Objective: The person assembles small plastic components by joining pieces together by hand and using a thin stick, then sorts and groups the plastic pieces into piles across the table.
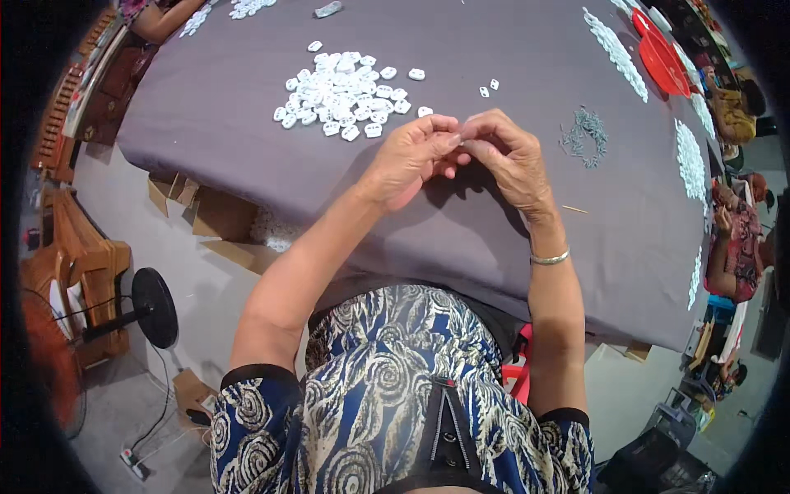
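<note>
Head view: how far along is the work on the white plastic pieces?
Done: cannot be told; two small white pieces lie apart from the rest. In hand: the left hand and right hand meet fingertip to fingertip above the grey cloth-covered table, pinching something too small to make out. Left: a large pile of white plastic pieces and a smaller heap of grey-green pieces sit untouched.

Bare grey cloth [247, 140] near, left of hands; white piece heap [344, 85] blocks far-left; grey clip cluster [584, 134] obstructs right.
</note>
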Motion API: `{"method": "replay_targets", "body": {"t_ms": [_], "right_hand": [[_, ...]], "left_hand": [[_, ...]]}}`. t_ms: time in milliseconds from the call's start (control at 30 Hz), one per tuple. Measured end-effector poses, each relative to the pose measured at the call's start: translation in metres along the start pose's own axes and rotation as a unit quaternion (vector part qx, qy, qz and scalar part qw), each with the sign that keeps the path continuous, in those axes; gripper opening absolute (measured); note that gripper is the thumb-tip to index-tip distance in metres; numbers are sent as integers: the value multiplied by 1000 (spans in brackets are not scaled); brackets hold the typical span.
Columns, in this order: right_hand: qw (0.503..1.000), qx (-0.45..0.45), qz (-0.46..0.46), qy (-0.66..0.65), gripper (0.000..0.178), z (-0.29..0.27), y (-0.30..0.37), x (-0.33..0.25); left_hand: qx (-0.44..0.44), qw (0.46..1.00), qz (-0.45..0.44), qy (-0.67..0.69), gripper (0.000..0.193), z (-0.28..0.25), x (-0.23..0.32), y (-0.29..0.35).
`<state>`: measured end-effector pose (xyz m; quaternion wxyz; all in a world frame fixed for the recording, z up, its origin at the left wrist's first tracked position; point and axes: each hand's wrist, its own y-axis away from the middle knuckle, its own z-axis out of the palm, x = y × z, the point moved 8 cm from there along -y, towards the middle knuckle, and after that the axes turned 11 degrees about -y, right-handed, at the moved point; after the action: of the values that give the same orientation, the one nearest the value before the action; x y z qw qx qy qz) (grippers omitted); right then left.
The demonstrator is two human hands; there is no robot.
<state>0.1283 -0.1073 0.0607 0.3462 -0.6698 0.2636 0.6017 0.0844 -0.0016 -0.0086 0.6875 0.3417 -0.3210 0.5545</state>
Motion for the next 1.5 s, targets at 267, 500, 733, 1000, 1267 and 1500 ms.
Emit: {"method": "replay_targets", "body": {"t_ms": [267, 500, 733, 1000, 1267, 1500], "right_hand": [[995, 91, 2, -36, 5, -9, 2, 0], [995, 68, 47, 51, 5, -11, 4, 13], [994, 82, 77, 5, 6, -2, 6, 21], [991, 83, 102, -20, 7, -4, 7, 30], [996, 75, 25, 46, 7, -5, 5, 25], [997, 59, 33, -40, 10, -1, 4, 39]], "left_hand": [[66, 994, 42, -70, 19, -5, 5, 2], [158, 964, 121, -174, 15, -8, 21, 11], [207, 936, 141, -249, 14, -7, 24, 18], [193, 920, 169, -297, 14, -5, 24, 14], [136, 960, 110, -220, 14, -11, 16, 7], [111, 966, 108, -205, 14, -13, 15, 4]]}}
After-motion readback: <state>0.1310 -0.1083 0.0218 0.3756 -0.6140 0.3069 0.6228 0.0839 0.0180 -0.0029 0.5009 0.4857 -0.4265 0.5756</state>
